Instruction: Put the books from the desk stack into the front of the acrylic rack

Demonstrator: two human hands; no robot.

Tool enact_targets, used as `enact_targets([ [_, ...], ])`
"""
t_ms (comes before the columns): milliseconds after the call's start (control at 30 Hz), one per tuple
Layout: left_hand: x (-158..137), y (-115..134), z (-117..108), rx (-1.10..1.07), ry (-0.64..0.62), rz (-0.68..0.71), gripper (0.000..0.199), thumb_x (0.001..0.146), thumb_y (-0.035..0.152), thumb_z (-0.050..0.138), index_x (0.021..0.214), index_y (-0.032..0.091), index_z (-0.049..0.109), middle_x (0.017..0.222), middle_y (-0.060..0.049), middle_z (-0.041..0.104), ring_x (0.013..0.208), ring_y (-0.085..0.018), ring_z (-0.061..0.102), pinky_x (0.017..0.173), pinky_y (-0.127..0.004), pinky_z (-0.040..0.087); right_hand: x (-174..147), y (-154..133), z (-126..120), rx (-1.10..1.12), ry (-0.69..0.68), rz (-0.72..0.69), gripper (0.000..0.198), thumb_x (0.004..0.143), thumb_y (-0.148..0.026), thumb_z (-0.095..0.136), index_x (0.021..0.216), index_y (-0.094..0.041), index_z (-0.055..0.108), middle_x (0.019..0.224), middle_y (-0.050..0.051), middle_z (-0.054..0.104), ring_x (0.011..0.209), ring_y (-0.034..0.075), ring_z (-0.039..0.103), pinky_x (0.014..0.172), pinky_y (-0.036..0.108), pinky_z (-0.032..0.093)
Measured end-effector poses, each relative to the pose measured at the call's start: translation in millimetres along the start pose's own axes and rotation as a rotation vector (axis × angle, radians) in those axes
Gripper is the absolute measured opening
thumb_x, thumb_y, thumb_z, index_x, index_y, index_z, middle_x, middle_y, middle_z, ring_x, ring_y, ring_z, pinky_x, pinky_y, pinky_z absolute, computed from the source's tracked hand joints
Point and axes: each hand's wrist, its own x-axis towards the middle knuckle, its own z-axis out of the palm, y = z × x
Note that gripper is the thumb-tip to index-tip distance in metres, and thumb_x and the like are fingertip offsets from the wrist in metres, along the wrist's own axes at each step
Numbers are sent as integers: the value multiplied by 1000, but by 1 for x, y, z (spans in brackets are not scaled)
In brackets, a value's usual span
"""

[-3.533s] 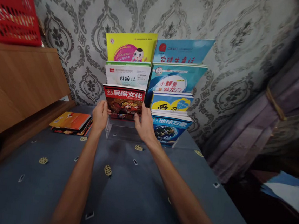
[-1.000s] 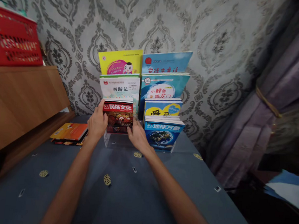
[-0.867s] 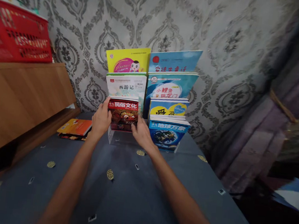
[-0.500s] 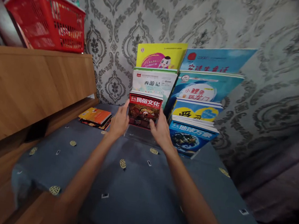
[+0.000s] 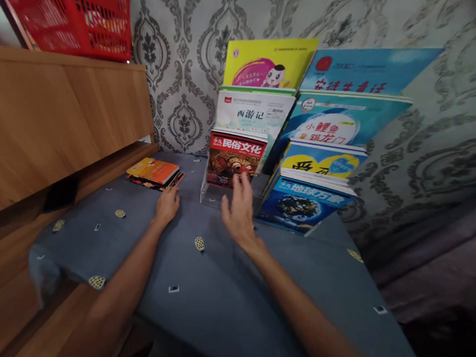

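Note:
My right hand is open in front of a red-topped book that stands in a clear stand. Its outstretched fingers overlap the lower part of the cover; whether they touch it I cannot tell. To the left, my left hand rests at the near right corner of a small stack of books lying flat, an orange book on a dark one. The left fingers are bent and mostly hidden behind the hand, so their grip is unclear.
Behind the red-topped book stand a white book and a yellow book. Blue books rise in tiers on the right. A red basket sits on a wooden cabinet at left. Patterned blue cloth covers the surface.
My left hand has left the red-topped book's side and moved left to the flat stack. My right hand has shifted from its right edge to its front. The view has tilted down slightly.

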Motion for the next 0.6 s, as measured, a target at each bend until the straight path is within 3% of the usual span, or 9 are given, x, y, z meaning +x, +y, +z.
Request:
enact_targets([
  [133, 18, -18, -8, 76, 36, -76, 38, 92, 16, 39, 123, 13, 62, 123, -18, 62, 123, -30, 54, 104, -45, 44, -57, -1, 11, 97, -333, -56, 55, 95, -18, 43, 150, -19, 40, 161, 17, 31, 150, 26, 28, 118, 53, 34],
  [267, 43, -43, -19, 146, 28, -143, 43, 96, 25, 38, 131, 11, 57, 138, -24, 53, 132, -35, 46, 107, -52, 39, -96, 3, 12, 77, -510, -6, 48, 95, -19, 46, 142, -15, 51, 156, 21, 39, 144, 29, 40, 114, 53, 39],
  [367, 65, -63, -22, 176, -24, -185, 46, 98, 31, 35, 135, 12, 55, 146, -23, 49, 139, -37, 40, 111, -55, 34, -101, 1, 8, 36, -554, 16, 44, 95, -20, 47, 138, -16, 56, 154, 20, 44, 140, 30, 46, 112, 54, 42],
  [600, 112, -98, -10, 236, -140, -294, 56, 100, 40, 29, 138, 8, 53, 142, -26, 54, 135, -40, 46, 107, -58, 37, -92, -6, 6, -13, -569, 14, 40, 95, -17, 47, 133, -14, 61, 152, 19, 47, 137, 31, 50, 112, 52, 44],
])
